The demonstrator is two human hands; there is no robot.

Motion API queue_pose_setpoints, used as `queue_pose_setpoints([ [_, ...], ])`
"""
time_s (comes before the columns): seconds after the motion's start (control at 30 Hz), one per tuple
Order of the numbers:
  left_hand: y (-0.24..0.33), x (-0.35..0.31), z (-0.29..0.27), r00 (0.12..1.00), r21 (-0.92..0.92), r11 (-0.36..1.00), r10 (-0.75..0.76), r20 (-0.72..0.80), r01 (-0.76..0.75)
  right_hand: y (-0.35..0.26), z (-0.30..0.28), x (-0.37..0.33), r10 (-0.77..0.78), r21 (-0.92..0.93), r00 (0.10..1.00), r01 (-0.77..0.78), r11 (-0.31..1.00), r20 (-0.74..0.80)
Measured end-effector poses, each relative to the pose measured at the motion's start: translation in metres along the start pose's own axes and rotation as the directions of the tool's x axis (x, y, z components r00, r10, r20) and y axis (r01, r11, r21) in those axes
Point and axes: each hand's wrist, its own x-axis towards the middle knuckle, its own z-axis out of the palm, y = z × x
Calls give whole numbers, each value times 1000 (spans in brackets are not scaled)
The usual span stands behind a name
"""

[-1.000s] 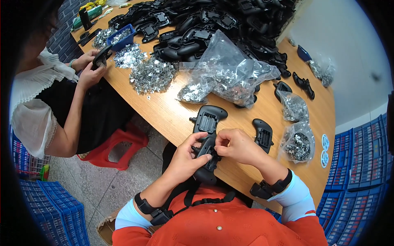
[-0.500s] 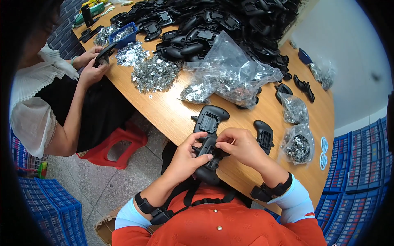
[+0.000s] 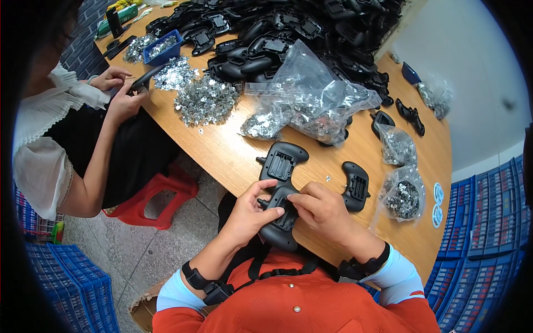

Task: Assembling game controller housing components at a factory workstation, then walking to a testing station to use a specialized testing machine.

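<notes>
My left hand (image 3: 247,215) grips a black game controller (image 3: 280,237) at the table's front edge, thumb on its open battery compartment. My right hand (image 3: 321,210) has thumb and index finger pinched at the upper right of that compartment; whatever they hold is too small or hidden to make out. Just beyond lies a second black controller (image 3: 285,157) with its battery compartment showing, partly covered by the held one. A third controller (image 3: 355,187) rests right of my right hand. Small metal bits (image 3: 327,178) lie on the wood between them.
Piles of small metal pieces (image 3: 205,102), a blue tray (image 3: 165,49) and a clear bag of parts (image 3: 316,114) occupy the table (image 3: 222,152). Black controllers (image 3: 266,50) heap up behind. Parts bags (image 3: 402,194) stand right. A co-worker's hand (image 3: 126,102) holds a controller at left.
My right hand has shifted slightly down and its fingers have drawn closer together over the compartment, uncovering the small metal bits. At left, one of the co-worker's hands has come away from their controller.
</notes>
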Motion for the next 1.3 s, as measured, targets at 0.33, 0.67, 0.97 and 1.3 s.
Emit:
queue_pose_setpoints([
  [0.33,-2,0,3,997,86,994,68,47,-72,-3,14,3,205,123,979,-202,972,-11],
  [0.67,4,1,2,999,26,999,22,45,-23,-3,7,-4,66,-9,990,-68,998,-127],
  [0.97,5,2,0,998,-5,1000,18,54,-18,-4,7,-4,82,17,991,-80,997,-102],
  [1.3,2,3,4,996,78,996,32,80,-38,-6,13,3,161,17,985,-160,987,-65],
])
